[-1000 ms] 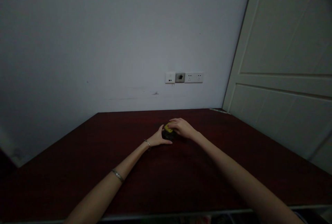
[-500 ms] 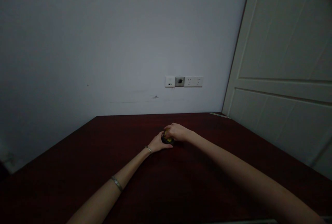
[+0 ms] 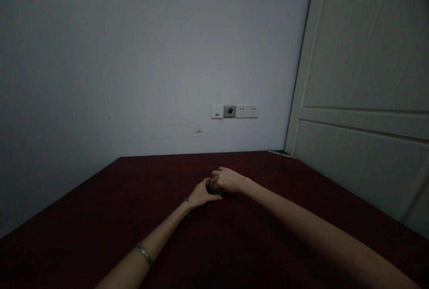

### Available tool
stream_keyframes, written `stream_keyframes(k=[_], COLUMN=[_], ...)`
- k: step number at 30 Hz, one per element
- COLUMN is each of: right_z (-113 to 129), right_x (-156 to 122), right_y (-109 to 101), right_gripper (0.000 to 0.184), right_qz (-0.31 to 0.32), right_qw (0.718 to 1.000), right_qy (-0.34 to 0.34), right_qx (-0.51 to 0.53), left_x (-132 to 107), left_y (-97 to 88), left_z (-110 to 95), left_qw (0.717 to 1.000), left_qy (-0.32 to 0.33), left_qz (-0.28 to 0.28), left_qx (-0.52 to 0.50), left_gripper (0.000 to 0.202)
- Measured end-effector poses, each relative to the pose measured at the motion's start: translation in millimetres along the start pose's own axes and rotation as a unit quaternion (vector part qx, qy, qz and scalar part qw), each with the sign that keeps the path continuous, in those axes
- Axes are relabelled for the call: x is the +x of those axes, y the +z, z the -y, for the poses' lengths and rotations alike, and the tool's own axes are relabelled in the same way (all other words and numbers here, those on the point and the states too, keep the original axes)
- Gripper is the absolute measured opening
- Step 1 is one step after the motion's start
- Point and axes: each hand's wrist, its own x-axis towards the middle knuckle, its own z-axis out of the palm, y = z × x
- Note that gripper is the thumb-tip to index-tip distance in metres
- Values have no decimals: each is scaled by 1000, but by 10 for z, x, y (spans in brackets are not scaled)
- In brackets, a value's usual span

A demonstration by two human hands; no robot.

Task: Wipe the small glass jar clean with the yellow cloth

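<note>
Left hand (image 3: 200,194) cups a dark container (image 3: 209,188) while the right hand (image 3: 226,179) bends over it

The dark container sits on a reddish-brown tabletop (image 3: 100,222), small and dim, so its exact shape is hard to make out. The left hand is on its left side, wrapped around it and grasping it: the thumb lies along the near edge, the other fingers round the far left edge. A thin bracelet (image 3: 189,206) circles that wrist, to the left of the container and nearer the wearer; a broader metallic band (image 3: 145,254) sits farther left and nearer, on the forearm.

The right hand comes in from the container's right, fingers curled downward over its top. A sliver of a yellow-green item (image 3: 212,182) shows at those fingertips, at the container's top; most of it is hidden, and I cannot tell whether the fingers grip it or merely press on it.

Beyond the container rises a pale wall (image 3: 134,56). Above the container and slightly to its right, a white plate (image 3: 216,111), a grey plate (image 3: 229,111) and a white socket panel (image 3: 247,111) form a row. Well to the container's right stands a pale panelled door (image 3: 355,56).
</note>
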Motion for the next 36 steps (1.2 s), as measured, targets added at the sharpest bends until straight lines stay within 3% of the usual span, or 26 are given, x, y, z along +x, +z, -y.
stream_keyframes(k=[6,18,27,36], right_z=[-19,-40,7,-88], right_x=[36,41,88,207], right_y=[40,-13,-103,-94], right_gripper=[9,28,39,24], right_qz=[20,96,141,140], right_qw=[1000,986,950,898], right_qy=[10,126,241,295], right_qx=[-12,55,137,294], left_x=[4,8,-44,15], left_y=[-5,-19,-52,-13], left_z=[21,29,-103,24], left_qw=[999,999,998,997], left_qy=[13,4,-3,22], left_qz=[-12,-19,-13,-15], left_qx=[27,49,66,73], left_gripper=[80,82,82,75])
